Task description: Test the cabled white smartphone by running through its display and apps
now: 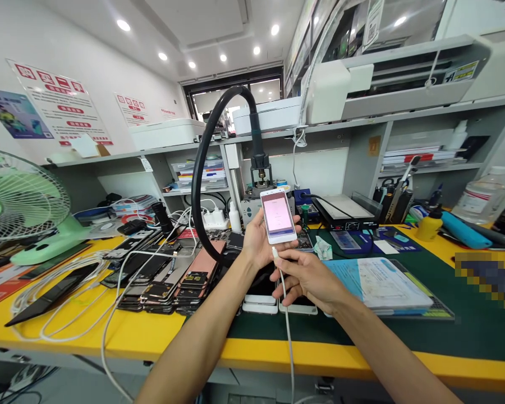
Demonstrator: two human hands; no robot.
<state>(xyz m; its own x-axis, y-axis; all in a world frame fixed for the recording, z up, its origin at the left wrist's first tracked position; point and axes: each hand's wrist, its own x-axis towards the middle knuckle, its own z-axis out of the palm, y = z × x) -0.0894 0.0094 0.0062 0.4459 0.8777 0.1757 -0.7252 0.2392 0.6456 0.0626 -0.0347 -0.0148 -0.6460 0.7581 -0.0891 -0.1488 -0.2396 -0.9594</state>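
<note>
A yellow-topped workbench (160, 331) with a dark green mat (450, 336) fills the lower frame. At far left stands a round pale green fan (17, 196). Near the centre, the person's right hand (313, 279) has thumb and forefinger pinched together; the left hand (257, 244), slightly higher, cradles a white rectangular smartphone (278, 216) with a lit pink screen. The pinch holds a small white cable plug (275, 254) right at the phone's lower edge.

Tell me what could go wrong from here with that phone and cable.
The white phone, held above the bench, could slip from the left hand. The white cable hangs over the bench edge; a snag might tug the plug in the right hand. The left forearm could knock the stacked phone parts nearby.
</note>
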